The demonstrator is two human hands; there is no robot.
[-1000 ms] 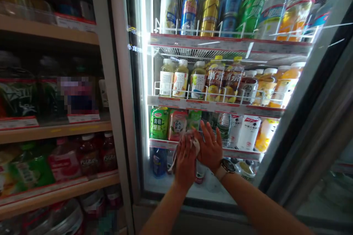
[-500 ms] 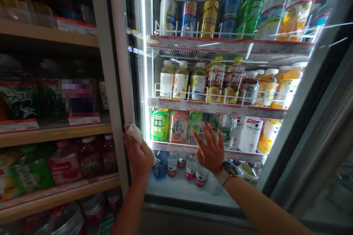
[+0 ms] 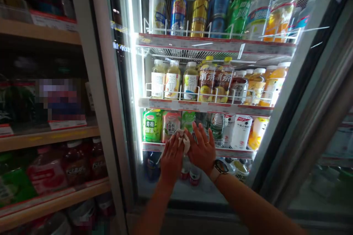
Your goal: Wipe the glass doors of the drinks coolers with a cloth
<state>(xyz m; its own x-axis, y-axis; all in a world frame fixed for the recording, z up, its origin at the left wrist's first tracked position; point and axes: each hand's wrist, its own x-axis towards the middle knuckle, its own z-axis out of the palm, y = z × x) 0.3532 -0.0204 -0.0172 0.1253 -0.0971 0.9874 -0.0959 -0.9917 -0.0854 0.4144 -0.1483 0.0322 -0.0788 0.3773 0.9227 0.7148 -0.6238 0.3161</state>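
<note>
A crumpled whitish cloth (image 3: 184, 141) lies between my two hands, in front of the lower drink shelf. My left hand (image 3: 170, 159) is on the cloth, its fingers pressed together and pointing up. Beside it, my right hand (image 3: 202, 152) has its fingers stretched and apart, with the thumb side against the cloth; the watch (image 3: 221, 166) sits on that wrist. Both hands are in front of the lit drinks cooler, where reflections suggest a glass pane. Behind the hands stand a green drink carton (image 3: 152, 125) and a pink one (image 3: 171, 122), partly covered.
Cans and bottles fill the upper shelf (image 3: 217, 42), with tea bottles on the middle shelf (image 3: 209, 105). A metal upright (image 3: 95, 80) divides the cooler from the dim wooden shelves (image 3: 52, 136) at left. A dark door frame (image 3: 298, 91) slants along the right side.
My left hand has moved right with the cloth, from the cooler's left edge to beside my right hand. My right hand has shifted slightly left. The view has turned a little rightward.
</note>
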